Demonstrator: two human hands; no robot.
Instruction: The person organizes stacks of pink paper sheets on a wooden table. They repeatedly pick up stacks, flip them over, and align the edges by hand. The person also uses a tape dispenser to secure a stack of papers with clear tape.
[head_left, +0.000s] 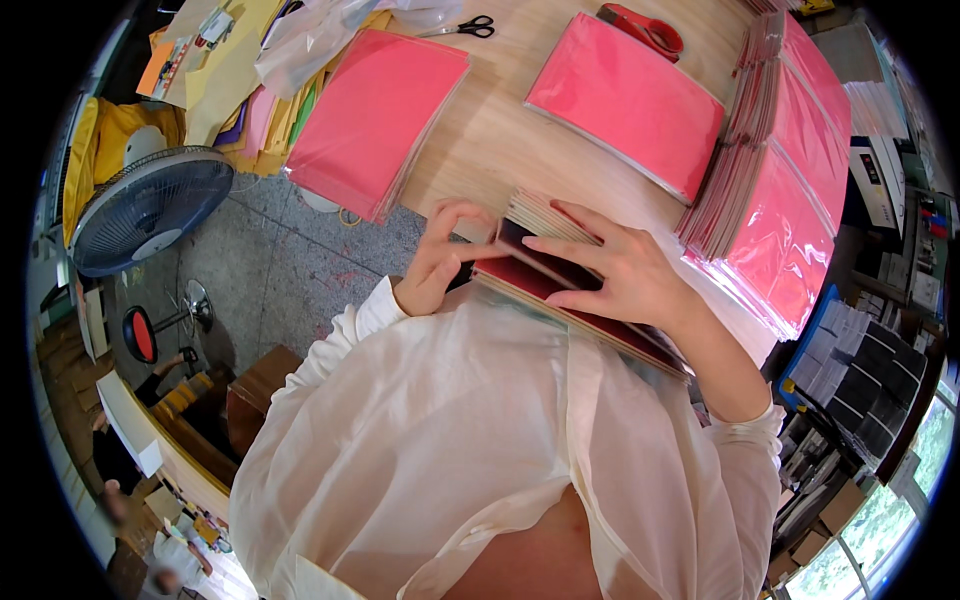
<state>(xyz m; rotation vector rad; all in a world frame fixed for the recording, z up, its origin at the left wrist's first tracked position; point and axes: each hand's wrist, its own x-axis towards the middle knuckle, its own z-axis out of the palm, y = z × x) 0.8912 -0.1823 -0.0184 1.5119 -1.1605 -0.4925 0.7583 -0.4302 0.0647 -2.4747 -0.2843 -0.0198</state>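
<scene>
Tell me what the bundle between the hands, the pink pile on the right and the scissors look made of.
Bundle: likely matte paper or card, from its thin, pale stacked edges.
Pink pile: probably paper or card in clear, glossy plastic; bright glare and creases show.
Scissors: seemingly smooth plastic handles, evenly black; blades look metal, being thin and grey.

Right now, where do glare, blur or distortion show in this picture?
Head view: bright glare on the right-hand pink pile; window overexposed at lower right; straight edges curving toward the black rim; left hand perhaps slightly soft.
</scene>
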